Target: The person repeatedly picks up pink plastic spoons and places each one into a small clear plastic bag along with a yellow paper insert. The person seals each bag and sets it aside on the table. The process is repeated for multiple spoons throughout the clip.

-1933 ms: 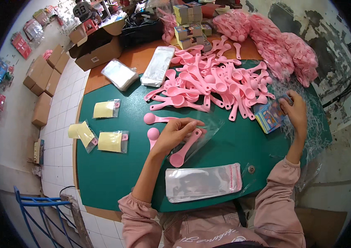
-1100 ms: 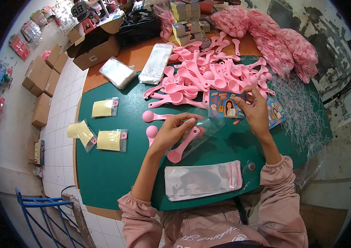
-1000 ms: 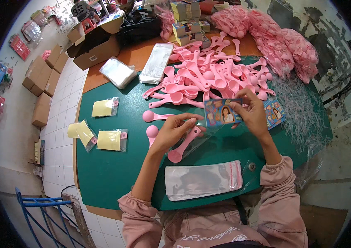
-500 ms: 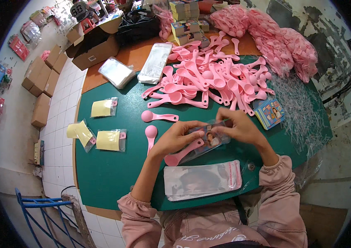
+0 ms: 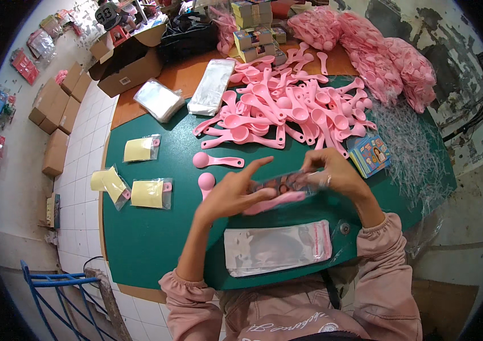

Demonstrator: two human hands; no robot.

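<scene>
A clear plastic bag [image 5: 292,183] with a dark picture card inside is up in front of me, over the green table. A pink measuring spoon [image 5: 278,200], blurred, shows along its lower side. My right hand [image 5: 335,175] pinches the bag's right end. My left hand [image 5: 227,196] is at the other end, its forefinger stretched away from the thumb, which overlaps the bag's edge; its other fingers are hidden. Beneath lies a stack of clear bags [image 5: 278,247]. Left of my hands are two loose pink spoons, one lying crosswise [image 5: 217,161], the other [image 5: 207,183] partly behind my left hand.
A heap of pink spoons [image 5: 287,111] covers the table's far middle. A stack of picture cards [image 5: 371,156] and clear plastic strips [image 5: 412,153] lie right. Several filled bags [image 5: 147,194] lie left. Bag stacks [image 5: 212,88], an open carton [image 5: 130,68] and sacks of spoons [image 5: 366,57] stand farther back.
My left forefinger has lifted off the bag and spread from the thumb. The bag and its spoon have tilted and shifted slightly right and up, with my right hand on the end.
</scene>
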